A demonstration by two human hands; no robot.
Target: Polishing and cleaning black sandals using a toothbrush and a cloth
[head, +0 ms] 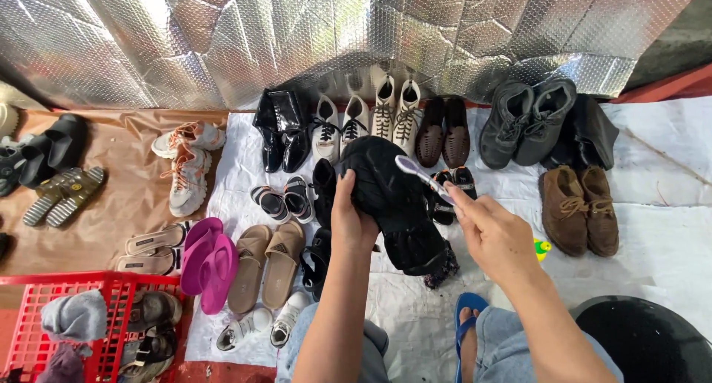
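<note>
The left hand (352, 220) is gripping a black shoe (393, 201) while the right hand (493, 235) is holding a toothbrush (423, 175) against it, above rows of shoes on a white sheet (653, 205).

Single head-worn camera looking steeply down over the wearer's own arms.

The view faces forward and down from head height, close to the left hand (353, 218) and right hand (495, 235) at centre frame, with the wearer's knees at the bottom edge. Rows of shoes on a white sheet (653, 205) lie farther off, and a silver foil wall (356, 34) closes the top. A red basket (111, 286) sits at lower left. No second view overlaps it.
</note>
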